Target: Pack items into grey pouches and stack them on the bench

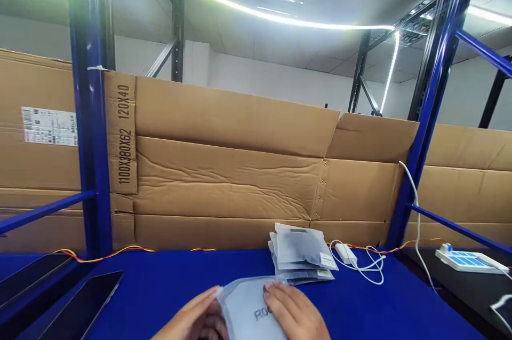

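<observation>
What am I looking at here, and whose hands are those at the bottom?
There is no machine here: the single picture comes from a camera worn on a person's head, looking forward and down, so the two hands at the bottom are that person's own. The left hand grips the left edge of a grey pouch with dark lettering, and the right hand lies flat on top of it. They work over a blue table. Just behind lies a stack of similar pouches, beside it a white adapter with a looped cable. Two dark flat panels lie at the left, a white and blue device at the right. A cardboard wall and blue rack posts stand behind.
</observation>
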Motion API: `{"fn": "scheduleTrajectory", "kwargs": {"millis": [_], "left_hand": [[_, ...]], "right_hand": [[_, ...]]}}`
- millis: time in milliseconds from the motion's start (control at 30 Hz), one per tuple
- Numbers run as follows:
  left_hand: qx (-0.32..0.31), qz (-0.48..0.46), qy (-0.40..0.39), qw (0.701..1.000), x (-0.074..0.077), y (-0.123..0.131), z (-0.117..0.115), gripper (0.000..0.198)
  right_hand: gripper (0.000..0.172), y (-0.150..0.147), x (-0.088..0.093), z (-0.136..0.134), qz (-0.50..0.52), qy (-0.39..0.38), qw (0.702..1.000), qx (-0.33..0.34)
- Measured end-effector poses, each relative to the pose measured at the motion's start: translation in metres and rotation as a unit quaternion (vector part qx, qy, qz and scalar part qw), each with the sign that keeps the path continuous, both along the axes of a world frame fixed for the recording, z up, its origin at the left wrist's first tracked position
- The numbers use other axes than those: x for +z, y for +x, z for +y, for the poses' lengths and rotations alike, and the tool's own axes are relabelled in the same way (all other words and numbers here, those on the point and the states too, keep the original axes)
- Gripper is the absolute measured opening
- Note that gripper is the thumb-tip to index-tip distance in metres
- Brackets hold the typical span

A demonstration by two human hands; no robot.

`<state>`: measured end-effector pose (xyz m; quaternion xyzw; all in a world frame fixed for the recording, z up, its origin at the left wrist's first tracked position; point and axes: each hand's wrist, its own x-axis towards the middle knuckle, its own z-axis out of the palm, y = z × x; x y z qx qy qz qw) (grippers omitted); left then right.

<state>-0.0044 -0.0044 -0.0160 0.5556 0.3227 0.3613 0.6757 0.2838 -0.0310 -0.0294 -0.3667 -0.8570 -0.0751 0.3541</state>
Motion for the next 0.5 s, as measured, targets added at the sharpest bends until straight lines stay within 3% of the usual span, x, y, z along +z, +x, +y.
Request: {"fn": "scheduleTrajectory", "kwargs": {"millis": [67,133,200,233,300,367,433,500], "left_hand": [[0.098,0.129,0.142,0.977,-0.002,-0.008,0.01,0.042],[0.201,0.303,0.282,0.888,-0.008,-0.02,0.019,0.037],[0.242,0.442,0.342,0.793,-0.016,-0.032,0.026,0.039],[0.241,0.493,0.342,0.763,-0.02,-0.038,0.029,0.045],[0.224,0.561,0.318,0.731,-0.028,-0.047,0.032,0.056],[0.205,0.591,0.3,0.72,-0.034,-0.052,0.035,0.06],[0.2,0.604,0.297,0.712,-0.036,-0.054,0.037,0.06],[0.203,0.612,0.304,0.701,-0.036,-0.054,0.038,0.058]], "right_hand": [[0.078,0.032,0.04,0.019,-0.01,0.041,0.998,-0.056],[0.082,0.058,0.068,0.042,0.002,0.041,0.985,-0.165],[0.069,0.076,0.075,0.065,-0.029,-0.032,0.977,-0.211],[0.063,0.081,0.072,0.075,-0.052,-0.085,0.973,-0.207],[0.066,0.088,0.059,0.089,-0.075,-0.154,0.966,-0.193],[0.073,0.091,0.048,0.094,-0.081,-0.188,0.962,-0.182],[0.076,0.09,0.044,0.092,-0.074,-0.188,0.963,-0.181],[0.068,0.084,0.046,0.082,-0.051,-0.146,0.971,-0.18]]}}
